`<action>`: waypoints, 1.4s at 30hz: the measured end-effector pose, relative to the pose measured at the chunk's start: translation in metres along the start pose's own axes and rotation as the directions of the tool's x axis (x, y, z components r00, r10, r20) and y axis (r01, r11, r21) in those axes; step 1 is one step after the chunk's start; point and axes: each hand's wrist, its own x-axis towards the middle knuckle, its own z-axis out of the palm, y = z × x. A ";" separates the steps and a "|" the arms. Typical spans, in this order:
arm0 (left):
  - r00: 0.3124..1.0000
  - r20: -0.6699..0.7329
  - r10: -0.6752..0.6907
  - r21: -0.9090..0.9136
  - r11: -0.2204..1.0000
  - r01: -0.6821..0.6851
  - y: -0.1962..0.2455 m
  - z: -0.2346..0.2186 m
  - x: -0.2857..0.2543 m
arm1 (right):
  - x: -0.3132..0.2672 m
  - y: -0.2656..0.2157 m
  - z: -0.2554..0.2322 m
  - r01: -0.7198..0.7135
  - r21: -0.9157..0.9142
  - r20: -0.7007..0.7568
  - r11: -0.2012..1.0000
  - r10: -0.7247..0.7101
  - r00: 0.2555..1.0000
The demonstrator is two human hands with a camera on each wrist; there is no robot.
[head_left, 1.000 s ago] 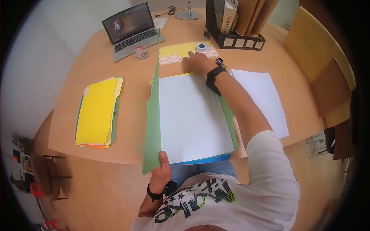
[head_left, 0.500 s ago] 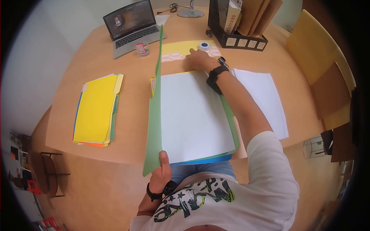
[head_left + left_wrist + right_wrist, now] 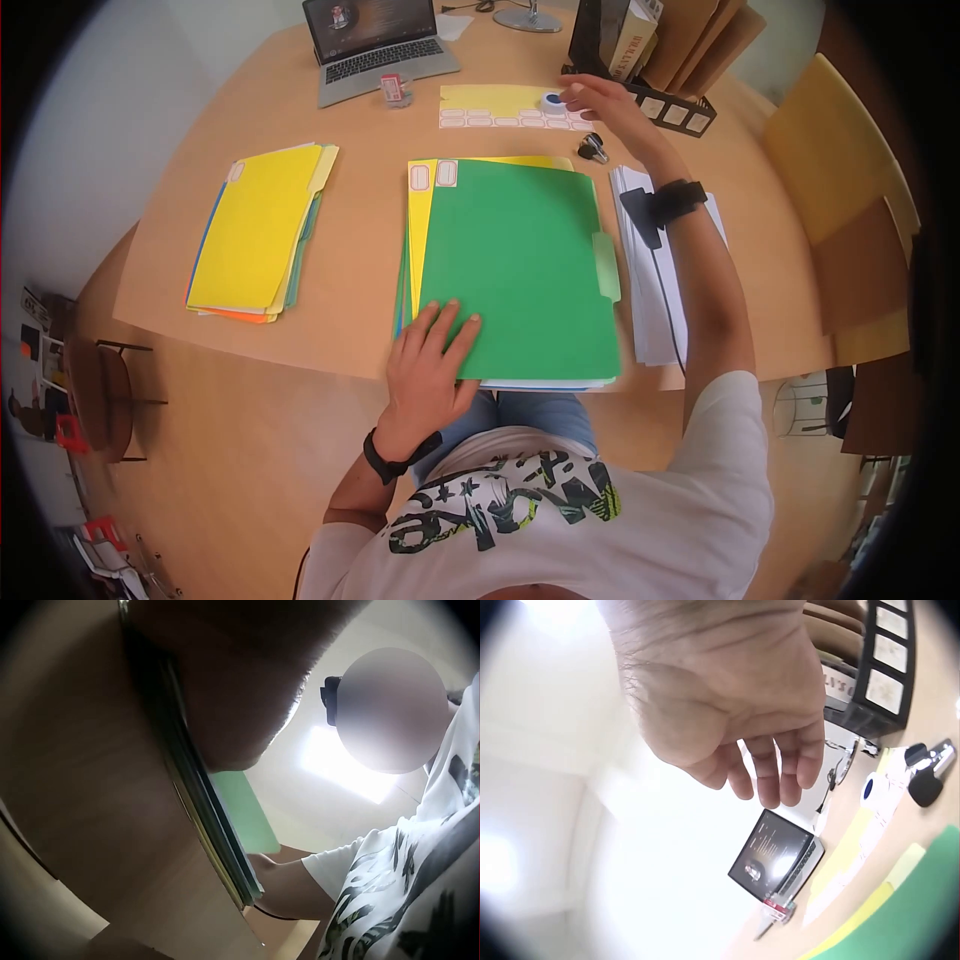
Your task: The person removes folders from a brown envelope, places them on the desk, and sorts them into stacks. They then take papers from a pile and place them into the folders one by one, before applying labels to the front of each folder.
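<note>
A closed green folder with a red-bordered label in its top left corner lies on a stack at the table's front edge. Beneath it a yellow folder sticks out on the left, also labelled. My left hand rests on the green folder's lower left corner, fingers spread. Above the label sheet, my right hand is raised with loosely bent fingers and holds nothing, as the right wrist view shows. In the head view its fingertips overlap a white roll with a dark blue centre.
Left stands a folder pile topped by a yellow folder; right, under my forearm, white paper. A small black-and-silver object lies behind the stack. Farther back are a laptop, a small red-labelled box and a black file holder.
The green cover, upright before, now lies closed over the white sheets. My left hand has gone from gripping its edge to resting on top. My right hand has lifted and moved right.
</note>
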 end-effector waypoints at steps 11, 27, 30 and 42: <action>1.000 -0.001 0.024 0.101 0.995 -0.023 0.003 0.005 -0.003 | -0.032 0.014 0.144 0.720 -0.562 0.613 0.407 -0.379 0.693; 0.999 -0.018 0.028 0.115 0.993 -0.026 0.003 0.006 -0.003 | -0.021 0.005 0.141 0.494 -0.711 0.509 0.501 -0.118 0.852; 1.000 -0.020 0.021 0.114 0.993 -0.019 0.003 0.008 -0.003 | -0.026 0.007 0.138 0.482 -0.705 0.503 0.520 -0.112 0.857; 0.999 -0.028 0.019 0.074 0.997 -0.017 0.002 0.008 -0.004 | -0.069 0.009 0.065 0.271 -0.492 0.521 0.827 0.031 0.853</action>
